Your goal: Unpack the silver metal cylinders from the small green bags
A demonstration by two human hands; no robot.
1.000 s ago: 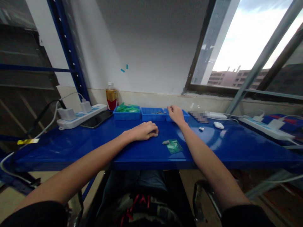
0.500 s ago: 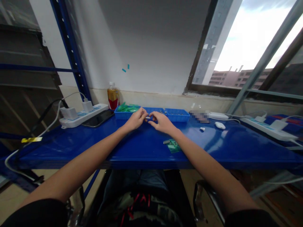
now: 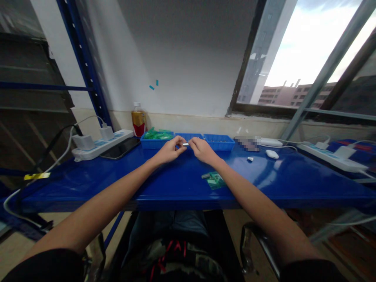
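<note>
Above the middle of the blue table, my left hand [image 3: 173, 149] pinches a small pale, bar-shaped piece [image 3: 185, 144] between thumb and fingers. My right hand [image 3: 202, 149] meets it from the right, its fingertips pressed together at the piece's right end. Whether the right fingers hold that piece or some tinier part is hidden. Nearer me, beside my right forearm, lies a green plastic bag [image 3: 216, 181] with a small silver cylinder-like piece [image 3: 205, 176] at its left edge. Just behind my hands stand blue bins; the left bin [image 3: 147, 144] holds green bags.
A middle bin [image 3: 188, 136] and a right bin [image 3: 219, 145] with small parts stand along the wall. At left are a bottle [image 3: 138, 120], a phone [image 3: 120, 149] and a power strip [image 3: 102, 145]. A white earbud [image 3: 250, 159], its case [image 3: 272, 154] and another power strip [image 3: 335, 157] lie right.
My right fingers have closed from a looser, spread curl to a pinch at the piece. My left thumb and fingers now show more of the pale piece. The view has shifted slightly.
</note>
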